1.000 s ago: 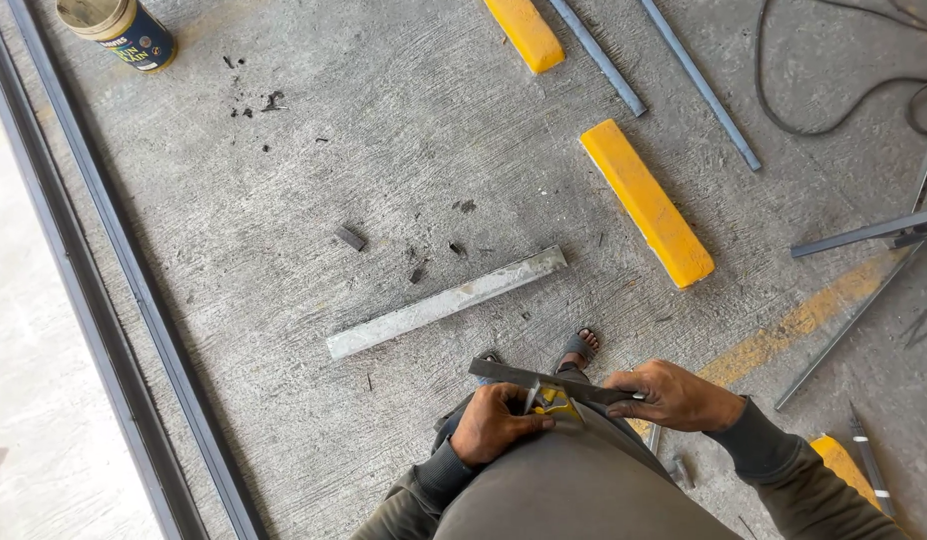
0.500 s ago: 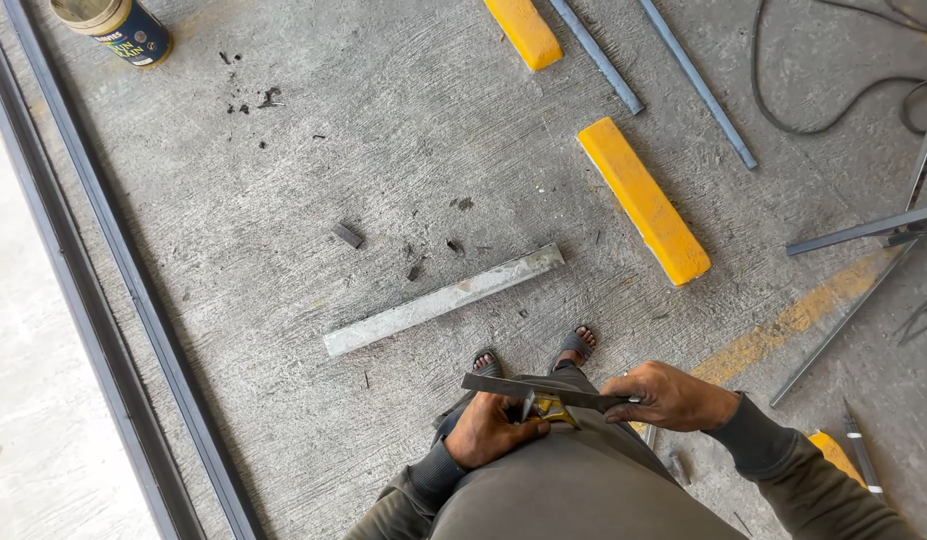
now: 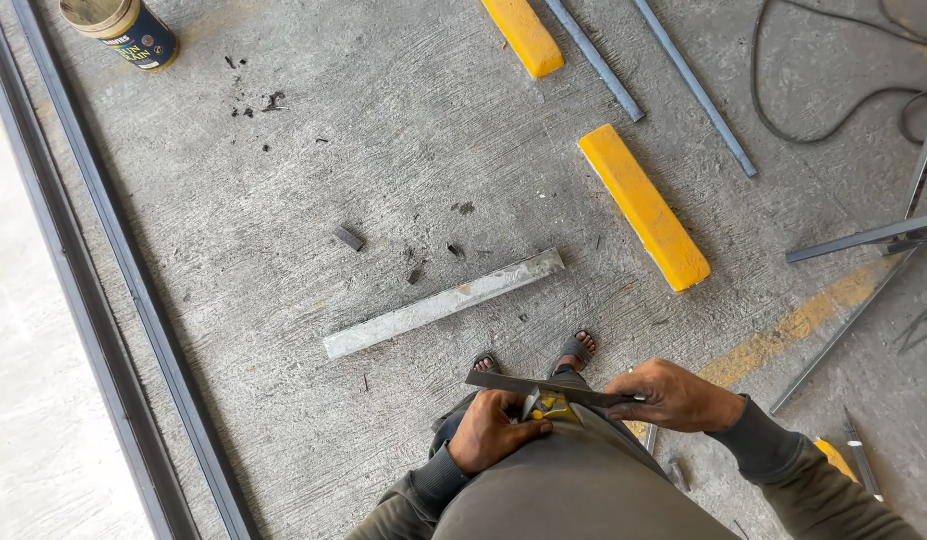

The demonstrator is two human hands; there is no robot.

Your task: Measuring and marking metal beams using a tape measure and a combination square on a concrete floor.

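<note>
Metal strip [image 3: 544,388] gripped at its end by right hand [image 3: 674,395], left hand [image 3: 489,432] pinching yellow tape measure [image 3: 549,407] against it; measuring underway, strip uncut.

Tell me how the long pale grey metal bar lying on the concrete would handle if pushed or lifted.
The long pale grey metal bar looks straight and rigid, so probably stiff. Its flat faces suggest it would slide and scrape on the rough concrete floor, not roll. Being solid-looking metal, it is likely heavy for its size.

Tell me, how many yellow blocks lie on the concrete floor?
2 whole ones: yellow block at the top edge, yellow block right of centre. A yellow piece beside the right sleeve may be a third, mostly hidden.
</note>
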